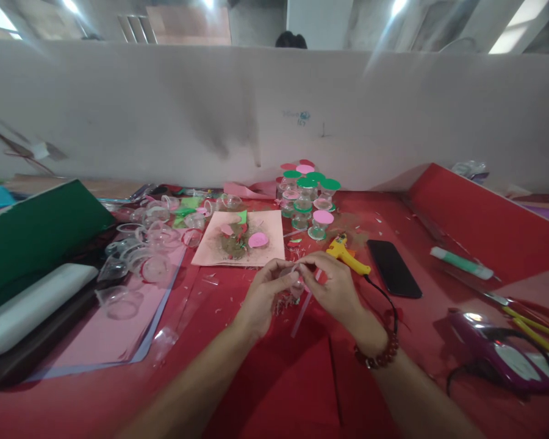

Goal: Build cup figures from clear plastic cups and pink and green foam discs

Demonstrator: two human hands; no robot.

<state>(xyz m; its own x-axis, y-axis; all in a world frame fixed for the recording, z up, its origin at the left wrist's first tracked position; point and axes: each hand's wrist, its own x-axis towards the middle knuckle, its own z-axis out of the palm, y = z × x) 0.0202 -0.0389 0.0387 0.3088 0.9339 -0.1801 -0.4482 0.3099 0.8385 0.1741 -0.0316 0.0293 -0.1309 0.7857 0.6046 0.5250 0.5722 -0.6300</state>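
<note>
A small clear plastic cup (294, 289) is held between my two hands over the red tabletop. My left hand (266, 294) wraps round its left side, thumb across the front. The fingers of my right hand (333, 285) pinch at the upper rim; whatever fine detail lies between the fingertips is hidden. Just beyond my right hand lies a yellow glue gun (348, 256) with a black cord. A clear glue stick (302, 314) rests on the table under my hands. Behind them is a peach paper sheet (272, 228) with brown grit and a pink paper disc (258, 239).
Joined cups with green and pink discs (305, 204) stand in a cluster at the back. Several loose clear cups (153, 268) lie left on pink paper (91, 341). To the right are a black phone (394, 268), a green-white tube (461, 262), scissors (531, 320) and a purple device (498, 353).
</note>
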